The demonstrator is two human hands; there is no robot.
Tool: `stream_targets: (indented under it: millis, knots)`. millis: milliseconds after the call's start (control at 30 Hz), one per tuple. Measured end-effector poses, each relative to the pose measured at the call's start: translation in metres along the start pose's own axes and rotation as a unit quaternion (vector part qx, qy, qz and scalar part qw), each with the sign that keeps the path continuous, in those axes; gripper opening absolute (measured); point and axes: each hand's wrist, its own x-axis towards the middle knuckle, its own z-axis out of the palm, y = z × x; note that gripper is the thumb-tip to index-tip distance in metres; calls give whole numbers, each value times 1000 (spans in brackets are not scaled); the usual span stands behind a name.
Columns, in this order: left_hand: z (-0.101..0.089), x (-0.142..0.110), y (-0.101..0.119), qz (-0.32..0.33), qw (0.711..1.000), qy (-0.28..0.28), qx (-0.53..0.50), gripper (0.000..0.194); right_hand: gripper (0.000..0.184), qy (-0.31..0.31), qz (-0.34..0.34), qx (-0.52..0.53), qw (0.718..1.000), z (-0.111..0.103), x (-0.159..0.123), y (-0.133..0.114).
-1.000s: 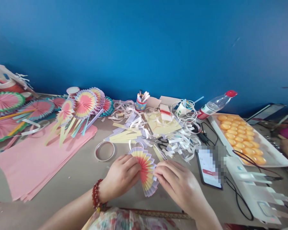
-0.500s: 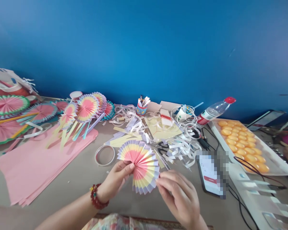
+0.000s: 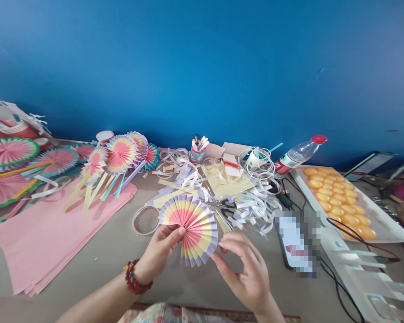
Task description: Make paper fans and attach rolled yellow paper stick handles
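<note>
Between thumb and fingers, my left hand (image 3: pixel 164 244) pinches a pleated paper fan (image 3: pixel 197 229) near its centre. The fan is pink inside, then yellow, with a lilac rim, and it spreads over most of a circle with a gap at the lower left. My right hand (image 3: pixel 244 269) is at the fan's right rim, its thumb and forefinger apart and the thumb tip by the edge. Just beyond my left hand, a roll of tape (image 3: pixel 134 222) lies on the table. Scissors (image 3: pixel 225 215) lie behind the fan, partly covered.
Pink paper sheets (image 3: pixel 54 237) and finished fans (image 3: pixel 121 154) lie to the left. Paper strips (image 3: pixel 256 206) are heaped behind, near a pen cup (image 3: pixel 197 154). On the right are a phone (image 3: pixel 294 244), a bottle (image 3: pixel 298 154), a tray of orange-yellow oval pieces (image 3: pixel 400 231) and cables (image 3: pixel 338 289).
My left hand and the fan have shifted slightly left. My right thumb and forefinger, close together at the rim before, have parted.
</note>
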Motion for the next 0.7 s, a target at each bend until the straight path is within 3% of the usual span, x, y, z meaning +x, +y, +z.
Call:
stream_targets:
  millis: [200,367,567,700]
  knots:
    - [0,2,1,-1,1000,-19,-18,27,21,15,8,-1,1000,3,0,-2]
    - [2,2,4,-8,999,-45,2,27,27,17,-33,-15,999,3,2,-1]
    - [3,1,9,1,997,-78,14,23,23,-28,-53,-40,997,2,6,1]
    - [3,2,9,11,997,-72,11,22,21,-41,-58,-54,996,1,5,5]
